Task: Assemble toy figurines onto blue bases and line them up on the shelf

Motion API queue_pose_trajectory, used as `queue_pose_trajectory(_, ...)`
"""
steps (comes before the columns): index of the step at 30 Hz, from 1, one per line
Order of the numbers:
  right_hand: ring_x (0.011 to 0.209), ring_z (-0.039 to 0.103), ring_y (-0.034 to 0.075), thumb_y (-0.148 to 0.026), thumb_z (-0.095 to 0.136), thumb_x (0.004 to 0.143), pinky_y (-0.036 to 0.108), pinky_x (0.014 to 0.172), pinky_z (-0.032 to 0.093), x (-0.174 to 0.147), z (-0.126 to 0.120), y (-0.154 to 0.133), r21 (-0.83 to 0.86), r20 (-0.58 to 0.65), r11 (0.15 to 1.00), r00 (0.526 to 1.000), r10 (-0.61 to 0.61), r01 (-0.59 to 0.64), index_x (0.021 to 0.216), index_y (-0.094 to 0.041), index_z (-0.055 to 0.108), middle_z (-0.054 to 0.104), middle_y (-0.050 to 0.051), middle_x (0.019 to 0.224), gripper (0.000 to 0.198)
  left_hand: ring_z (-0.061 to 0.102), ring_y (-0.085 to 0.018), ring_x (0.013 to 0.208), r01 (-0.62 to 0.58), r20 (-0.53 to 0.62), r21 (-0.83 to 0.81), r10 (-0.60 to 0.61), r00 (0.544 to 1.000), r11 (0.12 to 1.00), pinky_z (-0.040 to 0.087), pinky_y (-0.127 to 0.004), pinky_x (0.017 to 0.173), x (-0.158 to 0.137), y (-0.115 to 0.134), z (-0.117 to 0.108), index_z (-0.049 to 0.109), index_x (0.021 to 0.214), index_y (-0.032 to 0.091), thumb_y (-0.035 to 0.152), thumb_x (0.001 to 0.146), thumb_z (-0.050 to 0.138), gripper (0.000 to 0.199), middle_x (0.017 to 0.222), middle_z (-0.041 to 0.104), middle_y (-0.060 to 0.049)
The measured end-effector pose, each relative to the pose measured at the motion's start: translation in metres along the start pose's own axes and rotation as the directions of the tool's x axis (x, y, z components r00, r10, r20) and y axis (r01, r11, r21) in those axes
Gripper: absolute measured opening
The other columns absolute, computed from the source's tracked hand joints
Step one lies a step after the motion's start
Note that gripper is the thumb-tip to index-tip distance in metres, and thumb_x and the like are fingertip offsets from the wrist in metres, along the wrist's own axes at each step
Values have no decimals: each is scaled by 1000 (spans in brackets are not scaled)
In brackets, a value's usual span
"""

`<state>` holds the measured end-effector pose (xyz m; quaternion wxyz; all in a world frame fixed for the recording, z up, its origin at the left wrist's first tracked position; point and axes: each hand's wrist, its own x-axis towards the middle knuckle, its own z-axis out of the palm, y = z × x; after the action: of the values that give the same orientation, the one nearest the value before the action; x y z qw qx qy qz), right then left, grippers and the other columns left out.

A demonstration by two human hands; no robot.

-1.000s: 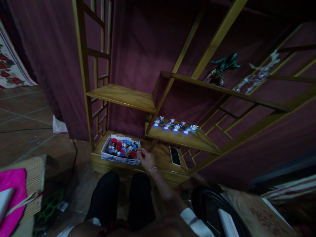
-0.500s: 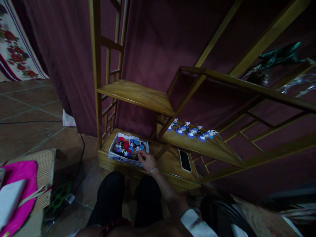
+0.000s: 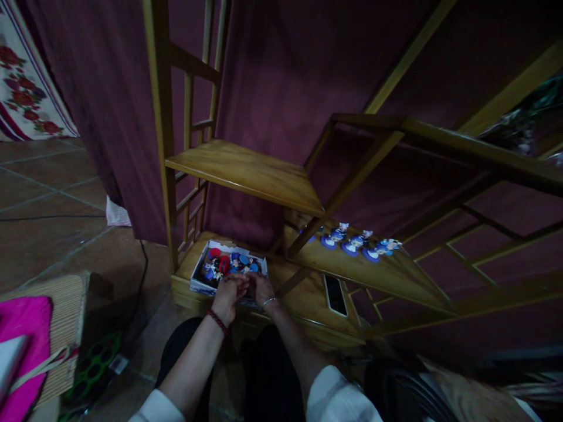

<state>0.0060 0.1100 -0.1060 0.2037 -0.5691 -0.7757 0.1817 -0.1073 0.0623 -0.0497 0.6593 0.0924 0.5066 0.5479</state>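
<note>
Dead ahead at 12 o'clock of the knees (image 3: 268,366), box (image 3: 201,288) of small figurines (image 3: 223,263) sits on the bottom board (image 3: 303,302), red and blue pieces heaped inside. Left hand (image 3: 231,293) and right hand (image 3: 260,287) are together over its near edge, around the box's 5 o'clock. Fingers on both are curled, gap between tips small; too dim to tell whether they touch or whether either hand has hold of a piece. Step in hand, my read: two-handed handling of something small at the box. Next move calls for tips kept close and wrists high enough to clear the near wall. From the hands: heap at 11, standing figurines (image 3: 352,244) between 2 and 3 on the stepped shelf (image 3: 387,275), row's left end partly hidden by the frame; phone (image 3: 335,295) lies flat at 3, well apart. Edges: upper shelf (image 3: 246,176) at 12 caps headroom over the box, post (image 3: 162,146) at 10 to 11 bounds that side, knees at 6 limit pulling back. Best sideways room looks to be toward 3, between box and phone, low under the stepped shelf's front edge
</note>
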Motion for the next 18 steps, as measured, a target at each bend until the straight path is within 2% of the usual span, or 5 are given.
queue_pose_trajectory(3, 84, 59, 13, -11, 46, 73, 22, 76, 44, 11, 6, 6, -46, 62, 999, 998, 10, -7, 92, -21, 62, 64, 3, 91, 27, 55, -9, 54, 54, -128, -198, -80, 989, 979, 46, -21, 53, 26, -4, -12, 53, 67, 13, 2, 71, 45, 15, 64, 58, -3)
queue_pose_trajectory(7, 89, 57, 13, -11, 45, 74, 21, 81, 41, 23, 17, 12, -130, 72, 991, 997, 34, -25, 94, -20, 61, 63, 3, 94, 27, 52, -8, 54, 19, -125, -408, -77, 989, 913, 47, -23, 60, 43, 1, -19, 52, 70, 16, 13, 76, 46, 9, 62, 54, 0)
queue_pose_trajectory(11, 92, 55, 13, -10, 40, 76, 23, 85, 39, 36, 25, 16, -153, 84, 987, 995, 54, -41, 100, -20, 59, 60, 4, 103, 32, 49, -8, 53, 65, -54, -458, -101, 993, 886, 43, -24, 57, 54, 6, -22, 53, 73, 19, 21, 78, 44, 10, 66, 53, 1)
queue_pose_trajectory(15, 105, 47, 15, -9, 39, 74, 25, 93, 33, 52, 31, 16, -149, 88, 989, 996, 16, -3, 110, -16, 54, 53, 6, 115, 40, 50, -10, 56, 91, -75, -468, -143, 987, 879, 43, -25, 58, 63, 6, -24, 51, 72, 19, 26, 80, 39, 17, 69, 53, 0)
queue_pose_trajectory(18, 113, 39, 17, -12, 42, 73, 27, 97, 28, 64, 37, 15, -179, 104, 983, 994, -9, 28, 116, -15, 49, 47, 6, 122, 43, 49, -10, 56, 76, -82, -468, -129, 988, 881, 42, -24, 56, 67, 4, -22, 51, 72, 19, 27, 80, 40, 16, 67, 52, 0)
